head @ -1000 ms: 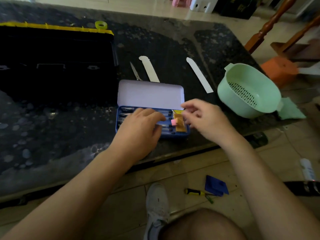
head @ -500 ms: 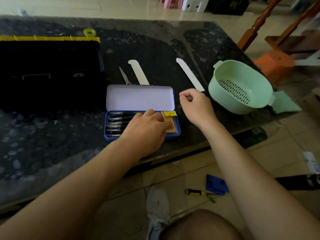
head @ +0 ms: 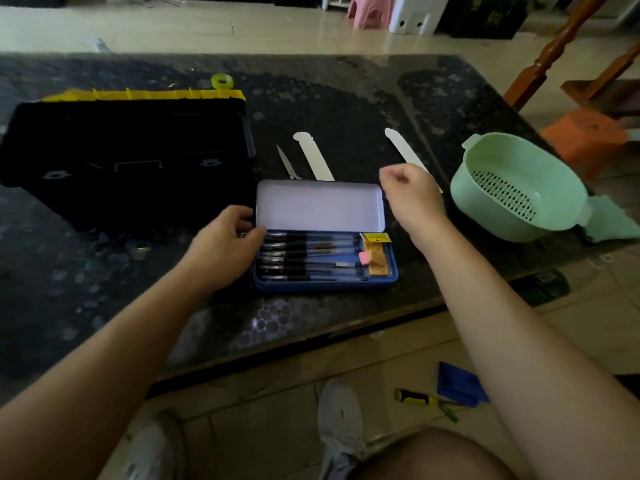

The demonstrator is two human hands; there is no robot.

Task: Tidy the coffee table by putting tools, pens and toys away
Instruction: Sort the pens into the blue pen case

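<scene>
The lid of the case hides the scissors' handles and one strip's near end. Your right hand covers the other strip's near end; whether that curled hand holds anything can't be told. Your left hand covers the case's left end. The toolbox is too dark for detail.

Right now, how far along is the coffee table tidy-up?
Done: pens lie in rows in the blue pencil case, lid open. In hand: the left hand grips the case's left end; the right hand hovers curled beside the lid, nothing visible in it. Left: scissors, two white strips and a tape roll on the table, plus a screwdriver on the floor.
</scene>
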